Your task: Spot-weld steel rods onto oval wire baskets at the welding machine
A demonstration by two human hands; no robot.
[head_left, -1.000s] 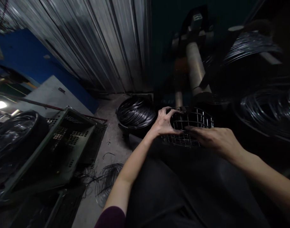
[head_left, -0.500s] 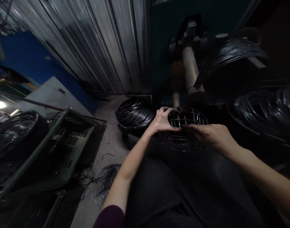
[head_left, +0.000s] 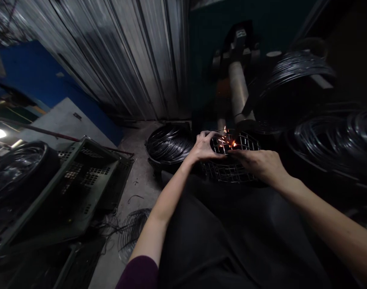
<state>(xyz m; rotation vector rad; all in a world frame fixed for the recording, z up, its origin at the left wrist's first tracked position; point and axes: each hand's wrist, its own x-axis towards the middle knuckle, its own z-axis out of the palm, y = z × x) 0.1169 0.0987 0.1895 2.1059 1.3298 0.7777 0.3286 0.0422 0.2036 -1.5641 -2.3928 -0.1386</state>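
Observation:
A round wire basket [head_left: 231, 173] of crossed metal rods is held between my hands, in front of a dark apron. My left hand [head_left: 204, 146] grips its left side, thumb along the near rim and fingers over the far part. On the near right rim, my right hand [head_left: 260, 160] is closed, fingertips close to the left thumb. Orange sparks [head_left: 231, 143] fly from the wire inside the basket, just below a welding machine's metal arm [head_left: 240, 90]. The exact contact spot is hidden by glare and dark shapes.
A tub of dark wire pieces [head_left: 169, 144] stands left of the basket. Green plastic crates [head_left: 90, 176] and wire rings [head_left: 133, 230] lie farther left on the floor. Wire coils [head_left: 336, 144] sit at right, with a corrugated metal wall [head_left: 135, 52] behind.
Sparks have appeared at the basket under the machine's arm. Both hands and the basket have shifted slightly up in the view, still held.

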